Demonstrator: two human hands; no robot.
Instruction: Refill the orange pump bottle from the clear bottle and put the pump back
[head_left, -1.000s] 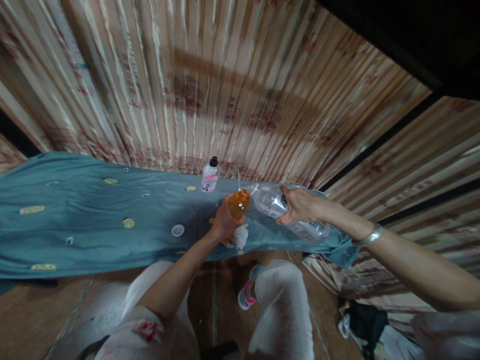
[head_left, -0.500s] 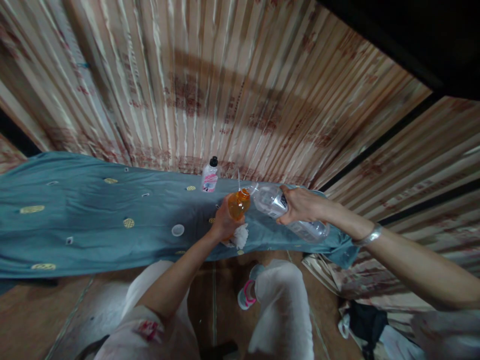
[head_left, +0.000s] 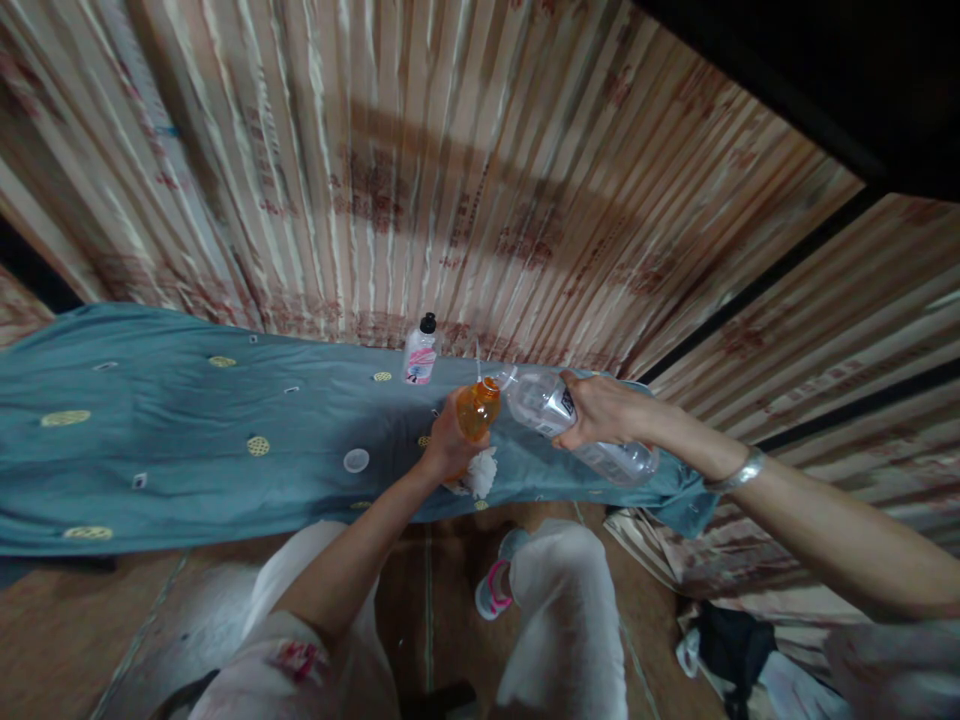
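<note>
A: What does the left hand [head_left: 448, 447] have?

B: Its grip is closed around a small orange bottle [head_left: 478, 409], held upright just above the blue cloth [head_left: 187, 450]. A white crumpled tissue [head_left: 480, 472] sits right below that grip, touching the hand.

A: And the right hand [head_left: 604, 410]?

B: Its grip is wrapped around a clear plastic bottle [head_left: 577, 425], tilted so the mouth meets the top of the orange bottle, between the two grips. A silver bangle [head_left: 740, 472] rings that wrist.

A: Anything else near the grips?

B: Beyond the left grip a white bottle with a black cap [head_left: 420, 352] stands upright by the striped curtain [head_left: 450, 170]. To the left of that grip a white lid [head_left: 355, 460] lies flat on the cloth.
</note>
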